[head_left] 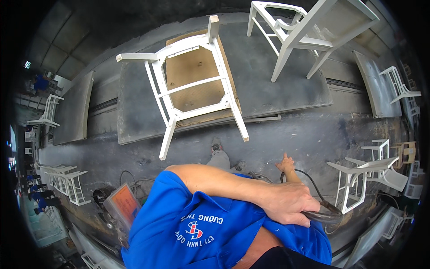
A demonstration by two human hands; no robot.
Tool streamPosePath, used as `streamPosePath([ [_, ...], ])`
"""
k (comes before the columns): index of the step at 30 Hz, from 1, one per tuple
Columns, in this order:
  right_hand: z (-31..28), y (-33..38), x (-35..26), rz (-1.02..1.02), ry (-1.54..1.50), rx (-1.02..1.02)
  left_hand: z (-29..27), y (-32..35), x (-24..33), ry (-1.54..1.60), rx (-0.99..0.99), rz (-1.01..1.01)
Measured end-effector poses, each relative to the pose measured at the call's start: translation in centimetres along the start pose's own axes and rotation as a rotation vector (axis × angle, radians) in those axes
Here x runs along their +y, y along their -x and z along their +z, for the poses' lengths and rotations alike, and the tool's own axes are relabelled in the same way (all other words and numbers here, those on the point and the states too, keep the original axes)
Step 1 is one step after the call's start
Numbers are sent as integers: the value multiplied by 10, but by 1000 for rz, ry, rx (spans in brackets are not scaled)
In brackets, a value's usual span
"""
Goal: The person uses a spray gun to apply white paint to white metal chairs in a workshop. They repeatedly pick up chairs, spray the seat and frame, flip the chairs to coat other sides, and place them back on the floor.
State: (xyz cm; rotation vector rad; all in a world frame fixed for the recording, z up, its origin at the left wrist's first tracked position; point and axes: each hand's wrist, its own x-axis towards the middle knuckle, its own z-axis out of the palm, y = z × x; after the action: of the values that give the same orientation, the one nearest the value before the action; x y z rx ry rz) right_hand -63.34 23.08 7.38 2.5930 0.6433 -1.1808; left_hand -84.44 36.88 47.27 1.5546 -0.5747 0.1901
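My left arm crosses my blue shirt and my left hand is shut on a dark hose at my right side. Just above it, my right hand is raised with its fingers apart and holds nothing; a thin black cable loops past its wrist. In front of me an unfinished white chair frame lies tilted on a plywood board, which rests on a long grey platform. My shoe is on the dark floor below the platform's edge.
A second white chair stands on the platform at the back right. White chair frames are stacked at the left and the right. A box with an orange face sits beside my left side. Grey boards flank the platform.
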Motion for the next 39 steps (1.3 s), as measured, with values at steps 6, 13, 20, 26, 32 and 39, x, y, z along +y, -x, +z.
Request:
streamPosePath([
  [6,46,-12,26,-42,69,-105,2,2,12,23,20,20],
  [13,78,16,67,53,-71,-125,2,5,16,6,-68,-82],
  [20,73,14,92,176,-530,-245,3,8,7,-81,-149,1],
  [26,-8,-12,81,466,-1561,-298,-4,17,3,-137,-194,-65],
  [32,-234,48,-66,-398,-1566,268,-34,38,11,-157,-133,-47],
  [39,-449,292,-282,-1624,-1278,510,-109,93,37,-239,-4,-148],
])
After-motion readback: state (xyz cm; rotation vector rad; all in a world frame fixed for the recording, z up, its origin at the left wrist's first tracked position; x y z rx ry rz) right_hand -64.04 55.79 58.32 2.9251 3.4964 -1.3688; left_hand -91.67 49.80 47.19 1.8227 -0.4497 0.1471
